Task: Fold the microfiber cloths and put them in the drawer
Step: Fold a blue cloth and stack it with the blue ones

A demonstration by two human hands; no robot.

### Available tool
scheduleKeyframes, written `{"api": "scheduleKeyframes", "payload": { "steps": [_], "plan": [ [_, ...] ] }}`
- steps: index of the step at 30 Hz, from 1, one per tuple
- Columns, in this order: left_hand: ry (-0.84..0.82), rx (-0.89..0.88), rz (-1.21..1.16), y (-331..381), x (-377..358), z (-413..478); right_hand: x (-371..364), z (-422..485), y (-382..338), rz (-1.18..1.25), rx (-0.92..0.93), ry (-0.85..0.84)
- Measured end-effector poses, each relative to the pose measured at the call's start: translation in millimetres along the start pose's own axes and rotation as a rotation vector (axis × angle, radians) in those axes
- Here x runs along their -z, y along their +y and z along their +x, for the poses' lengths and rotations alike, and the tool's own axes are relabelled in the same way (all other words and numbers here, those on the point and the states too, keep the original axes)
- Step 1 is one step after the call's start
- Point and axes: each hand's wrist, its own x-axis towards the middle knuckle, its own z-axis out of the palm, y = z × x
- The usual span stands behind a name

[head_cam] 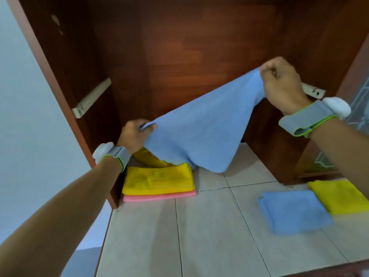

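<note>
In the cabinet [179, 47]: left hand [133, 134] and right hand [281, 86] each pinch a blue cloth [199, 134] corner.
It hides part of the yellow cloth [157, 179] on the pink cloth [159, 196].

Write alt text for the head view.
The left hand and right hand hold a blue cloth spread aloft inside a wooden cabinet. Folded cloths lie on the tiles: a yellow-on-pink stack at left, a blue and yellow pair at right.

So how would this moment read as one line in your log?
blue cloth held spread | left hand pinches low corner | right hand grips high corner | folded stack below
</note>
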Motion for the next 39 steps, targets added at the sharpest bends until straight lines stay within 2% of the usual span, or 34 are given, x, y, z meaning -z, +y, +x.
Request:
{"api": "scheduleKeyframes", "payload": {
  "steps": [2, 4, 5, 8, 10, 14, 16, 18, 20, 23, 25, 28, 31, 33, 35, 37, 39],
  "plan": [
    [0.122, 0.030, -0.096, 3.7, 10.3, 0.0, -4.5, -8.1, 14.2, -0.147, -0.051, -0.071],
    [0.162, -0.042, -0.085, 21.2, 11.1, -0.6, -9.6, -18.8, 16.2, -0.305, -0.033, -0.171],
    [0.155, -0.112, -0.043, 36.0, 7.2, -2.1, -14.6, -25.1, 10.7, -0.277, 0.008, -0.212],
    [0.118, -0.320, 0.068, 91.5, -11.0, -11.9, -38.7, -49.6, -37.8, 0.010, 0.257, -0.353],
    [0.094, -0.398, 0.127, 122.7, -22.7, -15.2, -50.7, -56.5, -68.2, 0.087, 0.376, -0.399],
    [0.048, -0.412, 0.069, 127.0, -20.5, -9.8, -44.4, -37.8, -70.9, 0.126, 0.363, -0.245],
    [0.017, -0.418, 0.074, 117.0, -19.9, -9.2, -39.5, -34.2, -64.2, 0.170, 0.333, -0.312],
    [0.000, -0.448, 0.049, 118.7, -26.1, -12.4, -42.5, -38.0, -63.0, 0.163, 0.335, -0.470],
    [-0.008, -0.495, 0.029, 127.0, -33.6, -14.0, -49.1, -42.7, -62.2, 0.091, 0.410, -0.556],
    [-0.042, -0.457, 0.000, 129.0, -33.4, -13.0, -53.4, -41.2, -57.8, 0.065, 0.429, -0.470],
    [-0.096, -0.398, 0.043, 120.8, -31.3, -9.8, -52.4, -35.6, -49.1, 0.093, 0.334, -0.383],
    [-0.190, -0.377, 0.243, 92.9, -30.9, -5.1, -48.7, -27.2, -30.9, 0.108, 0.189, -0.294],
    [-0.165, -0.299, 0.308, 58.4, -25.9, 0.5, -40.5, -21.6, -10.8, 0.098, 0.045, -0.170],
    [-0.127, -0.230, 0.179, 44.9, -21.7, 5.6, -35.2, -18.1, -0.4, 0.162, -0.084, -0.107],
    [-0.113, -0.146, -0.112, 46.9, -16.4, 8.0, -32.2, -16.5, 3.4, 0.219, -0.153, -0.077],
    [-0.142, -0.080, -0.351, 59.3, -11.9, 6.2, -27.1, -21.1, 3.3, 0.272, -0.135, -0.066],
    [-0.215, -0.051, -0.442, 68.8, -6.3, 0.6, -18.3, -32.6, 2.7, 0.320, -0.087, -0.081]
  ]
}}
